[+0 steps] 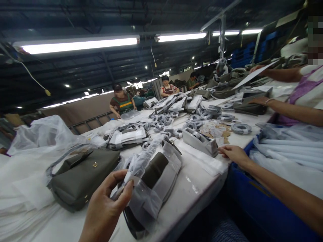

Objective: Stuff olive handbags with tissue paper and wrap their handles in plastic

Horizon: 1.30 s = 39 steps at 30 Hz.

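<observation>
My left hand (108, 201) is closed, thumb and fingers pinching the plastic-wrapped handle (143, 158) of a dark green handbag (155, 169). White wrapping covers part of this bag, which lies on the table before me. To the right, my right hand (234, 154) has its thumb and fingertips pinched together against the front end of a grey tape dispenser (199, 141). Whatever lies between those fingertips is too small to make out. Left of my left hand sits another dark green handbag (85, 178), unwrapped, with a small gold clasp.
Coiled grey straps (166, 119) and wrapped bags (128, 136) are heaped across the white table (186, 188). White sheets (202, 158) lie beneath the dispenser. A blue bin (252, 191) with plastic-wrapped rolls stands right. A co-worker's arm (290, 112) reaches in there; other people work farther back.
</observation>
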### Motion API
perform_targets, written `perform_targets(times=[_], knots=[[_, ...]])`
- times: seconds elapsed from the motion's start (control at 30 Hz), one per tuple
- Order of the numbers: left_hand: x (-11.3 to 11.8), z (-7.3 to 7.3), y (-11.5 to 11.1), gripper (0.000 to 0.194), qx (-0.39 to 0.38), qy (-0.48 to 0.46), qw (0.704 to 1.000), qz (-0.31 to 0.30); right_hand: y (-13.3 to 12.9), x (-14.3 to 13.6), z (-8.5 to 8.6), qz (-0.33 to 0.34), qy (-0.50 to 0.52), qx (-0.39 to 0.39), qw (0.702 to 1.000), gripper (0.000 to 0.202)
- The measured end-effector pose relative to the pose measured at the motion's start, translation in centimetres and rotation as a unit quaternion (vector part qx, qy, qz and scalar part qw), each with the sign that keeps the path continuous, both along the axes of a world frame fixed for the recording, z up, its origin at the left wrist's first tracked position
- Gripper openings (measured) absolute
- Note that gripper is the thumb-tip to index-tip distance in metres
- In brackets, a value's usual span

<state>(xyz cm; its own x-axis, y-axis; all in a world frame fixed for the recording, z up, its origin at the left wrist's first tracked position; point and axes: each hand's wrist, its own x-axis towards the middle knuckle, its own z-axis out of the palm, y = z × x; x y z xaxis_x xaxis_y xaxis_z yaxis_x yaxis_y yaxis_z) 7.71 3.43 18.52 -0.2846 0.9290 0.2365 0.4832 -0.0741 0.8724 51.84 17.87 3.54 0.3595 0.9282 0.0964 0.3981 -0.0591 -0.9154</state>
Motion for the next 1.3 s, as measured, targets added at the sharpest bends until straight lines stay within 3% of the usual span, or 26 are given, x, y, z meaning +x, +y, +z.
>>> perform_targets(times=[0.1, 0.2, 0.33, 0.43, 0.53, 0.63, 0.77, 0.97, 1.17, 1.3], knots=[[0.0, -0.1, 0.2, 0.048, 0.005, -0.010, 1.000, -0.004, -2.1, -2.6, 0.3, 0.044, 0.021, 0.025, 0.998, 0.058], [0.1, -0.2, 0.3, 0.041, 0.015, -0.013, 1.000, -0.018, -4.7, -7.2, 2.3, 0.119, 0.066, 0.084, 0.987, 0.056], [0.1, -0.3, 0.3, 0.030, 0.032, 0.003, 0.999, -0.037, -7.9, -14.3, 6.2, 0.201, 0.146, 0.170, 0.954, 0.039], [0.4, -0.4, 0.0, 0.021, 0.053, 0.014, 0.997, -0.046, -9.9, -19.2, 8.7, 0.284, 0.211, 0.201, 0.914, 0.056], [0.8, -0.3, -0.3, 0.019, 0.072, 0.019, 0.996, -0.045, -11.5, -23.1, 10.0, 0.330, 0.249, 0.235, 0.880, 0.066], [1.2, -0.3, -0.7, 0.018, 0.082, 0.032, 0.995, -0.044, -12.4, -25.9, 10.6, 0.345, 0.243, 0.250, 0.871, 0.067], [1.2, -0.5, -1.0, 0.024, 0.095, 0.046, 0.994, -0.034, -12.8, -27.7, 11.3, 0.330, 0.225, 0.221, 0.890, 0.072], [1.0, -1.6, -0.9, 0.021, 0.137, 0.118, 0.983, -0.027, -11.9, -27.9, 12.0, 0.337, 0.190, 0.148, 0.910, 0.081], [0.8, -2.0, -0.9, 0.019, 0.179, 0.174, 0.968, -0.017, -10.8, -27.6, 11.1, 0.372, 0.191, 0.076, 0.905, 0.090], [0.7, -2.0, -0.9, 0.020, 0.176, 0.178, 0.968, -0.019, -10.9, -27.3, 10.6, 0.354, 0.140, 0.090, 0.920, 0.094]])
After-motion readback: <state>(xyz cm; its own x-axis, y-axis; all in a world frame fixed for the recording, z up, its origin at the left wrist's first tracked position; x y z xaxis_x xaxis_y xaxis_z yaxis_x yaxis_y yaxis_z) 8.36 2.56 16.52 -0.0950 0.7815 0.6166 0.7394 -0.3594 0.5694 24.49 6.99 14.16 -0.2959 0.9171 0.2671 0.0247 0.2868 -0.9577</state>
